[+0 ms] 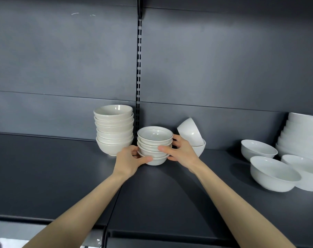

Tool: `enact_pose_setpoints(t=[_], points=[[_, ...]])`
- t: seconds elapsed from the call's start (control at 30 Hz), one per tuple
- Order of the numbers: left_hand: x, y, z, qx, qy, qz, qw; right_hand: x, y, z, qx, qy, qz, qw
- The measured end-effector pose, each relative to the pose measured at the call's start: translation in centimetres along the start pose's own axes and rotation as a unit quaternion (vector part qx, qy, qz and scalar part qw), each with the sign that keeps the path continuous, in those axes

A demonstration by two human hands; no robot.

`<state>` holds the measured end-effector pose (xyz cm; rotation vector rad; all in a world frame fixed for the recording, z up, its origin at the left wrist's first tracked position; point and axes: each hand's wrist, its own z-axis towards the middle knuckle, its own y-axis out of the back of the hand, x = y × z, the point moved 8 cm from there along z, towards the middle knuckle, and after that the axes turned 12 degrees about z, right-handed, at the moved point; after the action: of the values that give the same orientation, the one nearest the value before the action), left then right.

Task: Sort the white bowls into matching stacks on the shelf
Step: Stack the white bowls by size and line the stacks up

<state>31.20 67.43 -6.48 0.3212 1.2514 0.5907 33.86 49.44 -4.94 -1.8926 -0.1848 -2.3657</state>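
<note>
A short stack of small white rimmed bowls (pixel 154 140) stands on the dark shelf (pixel 62 172) near its back wall. My left hand (pixel 129 161) grips the stack's lower left side and my right hand (pixel 180 151) grips its right side. Left of it rises a taller stack of cream bowls (pixel 114 127). Right behind my right hand, a plain white bowl (pixel 190 131) lies tilted on top of another bowl (pixel 200 149).
At the far right stand a tall leaning stack of large white bowls (pixel 302 135) and three loose white bowls (pixel 258 149) (pixel 273 174) (pixel 306 170). A slotted upright (pixel 138 59) runs up the grey back wall. The shelf's front edge (pixel 152 231) is near me.
</note>
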Motion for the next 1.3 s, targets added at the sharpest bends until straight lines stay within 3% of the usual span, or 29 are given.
enact_pose_setpoints(t=[0.27,0.4,0.6,0.97,1.17,1.3], points=[[-0.6,0.5,-1.3,-0.031,-0.01,0.11,0.993,0.6,0.8,-1.5,-0.016,-0.006,-0.074,0.997],[-2.2,-0.1,-2.3,0.002,-0.058,0.173,0.983,1.2,3.1,-3.1,-0.032,-0.009,-0.147,0.989],[-7.3,-3.3,-3.8,0.064,-0.145,0.243,0.957,4.3,8.5,-7.1,-0.062,0.023,-0.346,0.936],[-19.5,-12.9,-7.5,0.116,-0.29,0.282,0.907,9.7,21.4,-15.9,-0.13,0.028,-0.482,0.866],[-21.8,-18.9,-9.3,0.144,-0.263,0.285,0.91,8.6,28.0,-18.8,-0.122,0.009,-0.486,0.866],[-22.2,-21.5,-9.7,0.137,-0.206,0.262,0.933,7.6,32.0,-19.3,-0.108,-0.001,-0.481,0.87]])
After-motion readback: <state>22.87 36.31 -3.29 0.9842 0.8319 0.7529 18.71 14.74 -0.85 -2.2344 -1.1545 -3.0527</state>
